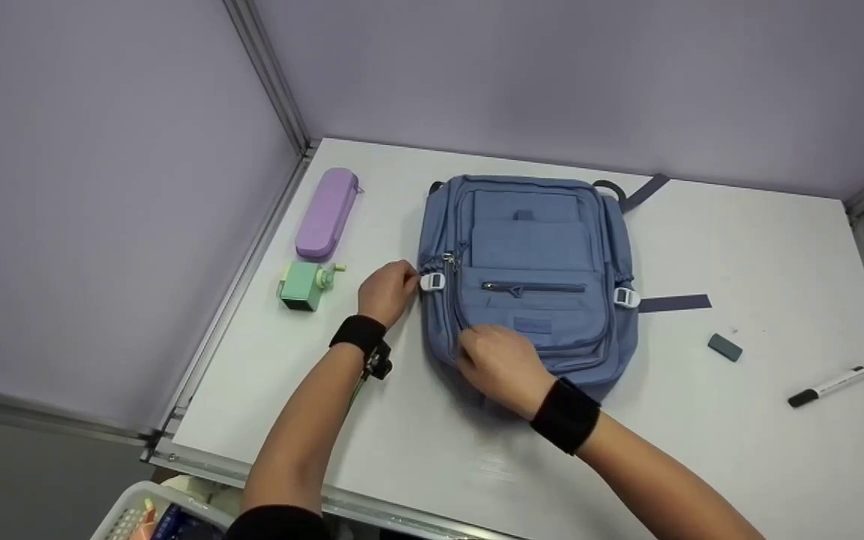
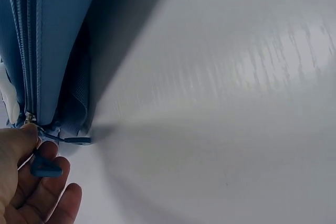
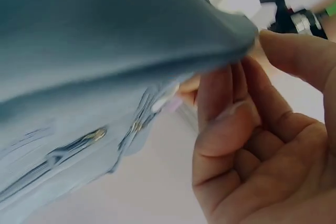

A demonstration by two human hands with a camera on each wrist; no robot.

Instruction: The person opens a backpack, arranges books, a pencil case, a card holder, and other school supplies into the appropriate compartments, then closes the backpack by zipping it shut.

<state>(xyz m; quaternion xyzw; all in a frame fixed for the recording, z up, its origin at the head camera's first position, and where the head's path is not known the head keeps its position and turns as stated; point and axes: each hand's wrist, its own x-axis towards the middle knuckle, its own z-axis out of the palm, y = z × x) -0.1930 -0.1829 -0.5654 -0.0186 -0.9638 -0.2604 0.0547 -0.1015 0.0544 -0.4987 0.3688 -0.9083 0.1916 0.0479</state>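
A blue backpack point(image 1: 529, 247) lies front side up on the white table. My left hand point(image 1: 387, 291) is at its left side, beside a white buckle point(image 1: 433, 282). In the left wrist view, that thumb and forefinger pinch a zipper slider at the end of a side zipper point(image 2: 30, 51); a blue zipper pull point(image 2: 46, 167) hangs against the fingers. A second pull point(image 2: 77, 140) dangles next to it. At the backpack's lower left, my right hand point(image 1: 503, 367) grips the edge of the fabric, with curled fingers in the right wrist view.
Left of the backpack are a purple pencil case point(image 1: 328, 214) and a green pencil sharpener point(image 1: 303, 285). To the right lie a dark eraser point(image 1: 724, 347), a marker point(image 1: 831, 386) and a loose strap point(image 1: 676, 303). A white basket point(image 1: 128, 504) stands below the front edge.
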